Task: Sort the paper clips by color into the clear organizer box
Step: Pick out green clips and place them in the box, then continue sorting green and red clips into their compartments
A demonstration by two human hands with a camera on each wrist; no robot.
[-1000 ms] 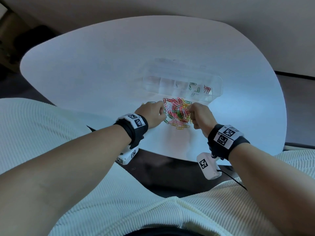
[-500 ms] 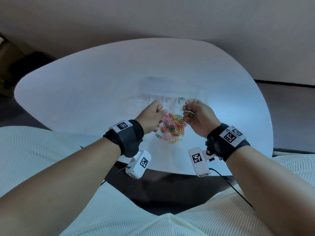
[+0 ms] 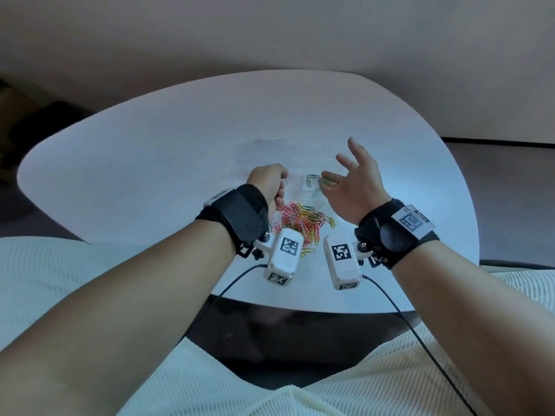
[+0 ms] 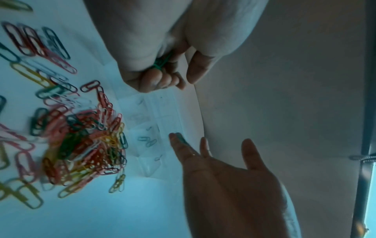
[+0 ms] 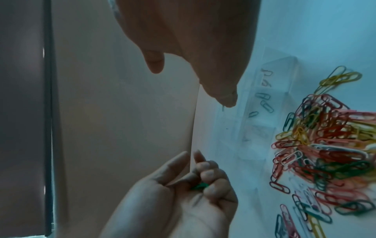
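Observation:
The mixed-colour pile of paper clips (image 3: 303,220) lies on the white table near its front edge, also seen in the left wrist view (image 4: 85,136) and the right wrist view (image 5: 325,145). Just behind it stands the clear organizer box (image 3: 309,190), faint, with a few green clips (image 3: 310,178) in one compartment. My left hand (image 3: 280,183) hovers at the box's left, fingers curled round a few green clips (image 4: 160,62). My right hand (image 3: 327,178) is over the box, a green clip (image 3: 326,181) pinched at two fingertips, the other fingers spread.
The rounded white table (image 3: 150,160) extends far to the left and back, with a beige wall beyond. Its front edge runs just under my wrists. Stray clips (image 5: 301,209) lie around the pile. The wrist cameras' cables (image 3: 405,319) hang over my lap.
Both hands have lifted off the pile and moved back to the box. The right hand's outer fingers have spread out. The view has tilted upward.

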